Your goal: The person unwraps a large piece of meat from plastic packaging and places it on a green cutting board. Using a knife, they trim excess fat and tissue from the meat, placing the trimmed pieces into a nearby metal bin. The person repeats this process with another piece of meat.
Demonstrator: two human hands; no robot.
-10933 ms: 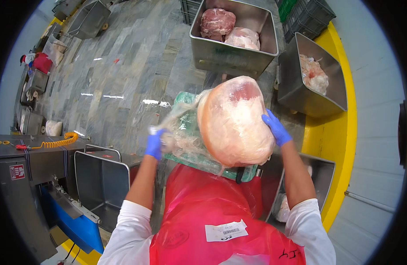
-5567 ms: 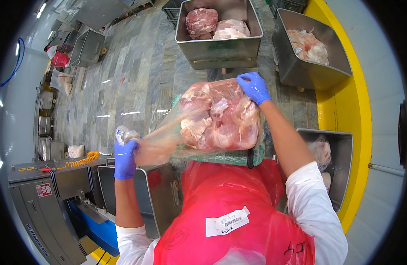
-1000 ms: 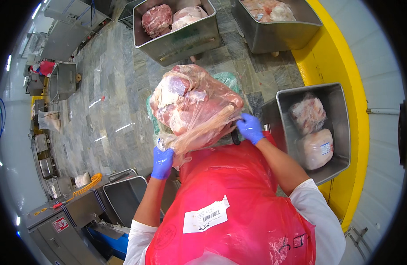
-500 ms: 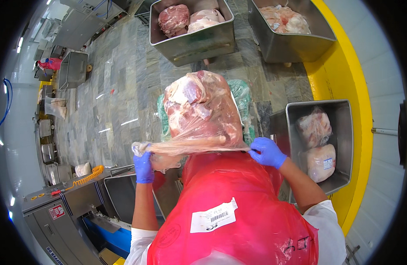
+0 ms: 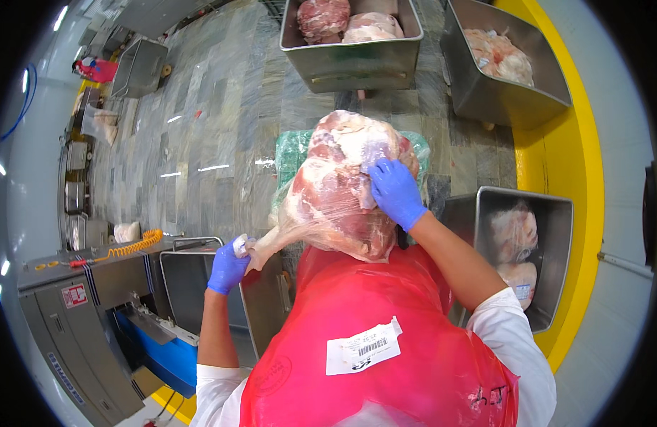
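We look down on a bulky, lumpy block of raw meat [image 5: 325, 196] in clear plastic film [image 5: 270, 245], lying on a green, film-covered stand [image 5: 289, 158] whose left and upper right edges show from beneath it. The block is to the right of our blue-gloved left hand [image 5: 230, 270], which is closed around the gathered tail of the film, drawn out past the stand's left edge. Our blue-gloved right hand [image 5: 398, 191] touches the block's right part, fingers bent onto its surface; we cannot tell whether they pinch anything. The meat is pink to deep red, streaked with creamy white fat, with a pale bluish patch by our right fingertips. The film looks shiny and creased.
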